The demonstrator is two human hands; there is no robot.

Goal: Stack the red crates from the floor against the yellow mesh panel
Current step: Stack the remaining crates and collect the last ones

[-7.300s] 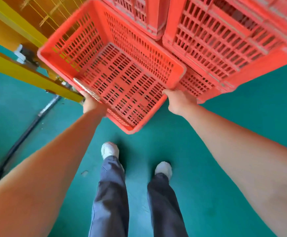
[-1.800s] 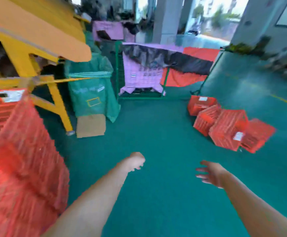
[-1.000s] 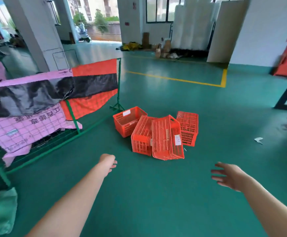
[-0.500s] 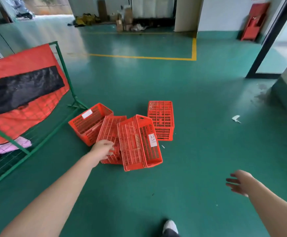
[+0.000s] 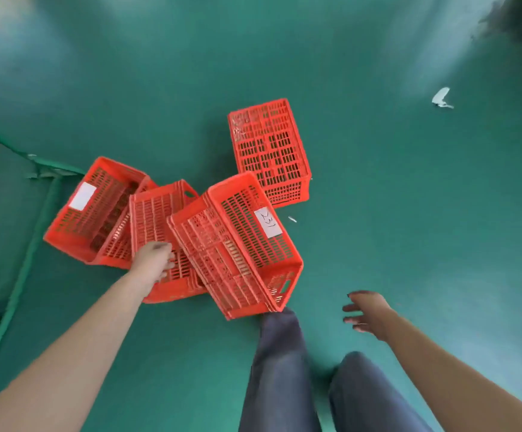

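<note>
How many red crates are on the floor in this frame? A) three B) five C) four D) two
C: three are bunched by the left hand, namely the left crate, the middle crate and the front crate, and a far crate lies behind them.

Four crates cluster on the floor [image 5: 409, 244]. The left crate [image 5: 94, 210] sits just right of a rail frame [image 5: 35, 229]. The middle crate [image 5: 156, 219] leans against its right side, and the near crate [image 5: 237, 244] (tilted) rests against the middle one's right. The far crate [image 5: 269, 151] lies just beyond. The left hand [image 5: 153, 260] is over the middle crate's near end. The right hand [image 5: 367, 313] hangs right of the near crate, apart. A paper scrap [image 5: 441, 98] lies far right.
</note>
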